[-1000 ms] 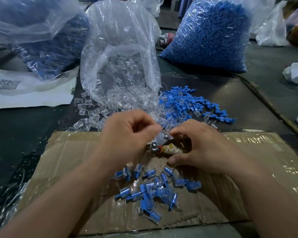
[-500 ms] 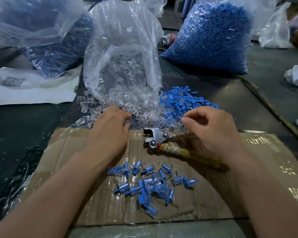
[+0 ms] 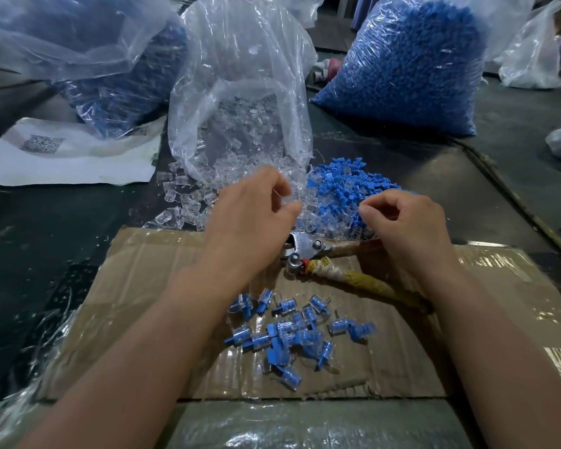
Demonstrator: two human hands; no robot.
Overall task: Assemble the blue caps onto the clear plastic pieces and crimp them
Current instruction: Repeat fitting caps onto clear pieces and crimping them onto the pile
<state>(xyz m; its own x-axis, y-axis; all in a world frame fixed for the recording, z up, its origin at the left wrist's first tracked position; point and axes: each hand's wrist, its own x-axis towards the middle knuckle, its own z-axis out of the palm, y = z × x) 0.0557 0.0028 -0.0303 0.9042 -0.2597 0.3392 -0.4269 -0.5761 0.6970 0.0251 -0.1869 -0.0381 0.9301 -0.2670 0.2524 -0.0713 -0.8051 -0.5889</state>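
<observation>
Evidently, from the head view, this is the pick-up step. The left hand (image 3: 253, 218) hovers over the spill of clear plastic pieces (image 3: 188, 202) that runs out of the open clear bag (image 3: 240, 76). Its fingers (image 3: 282, 189) are curled, with the thumb drawn up to the forefinger. Something glassy shows at the tips, but whether they actually pinch a piece cannot be told against the clear heap behind them.

The right hand (image 3: 412, 228) is over the loose heap of blue caps (image 3: 337, 186), which lies just beyond its fingertips. Its fingers are curled too, thumb against forefinger, and whether a cap is between them cannot be told either.

Below and between the two sets of fingers, the crimping pliers (image 3: 305, 246) lie untouched on the cardboard sheet (image 3: 162, 286), their tape-wrapped handles running under the right wrist. Nearer the person than either hand lies a small scatter of capped pieces (image 3: 289, 332), so some of the work looks done. A full sack of blue caps (image 3: 402, 66) stands far beyond the right fingers on the dark worktop (image 3: 46, 238).

The next move probably calls for bringing both fingertips together over the cardboard, seating one cap squarely in one clear piece, then freeing a hand for the pliers.
</observation>
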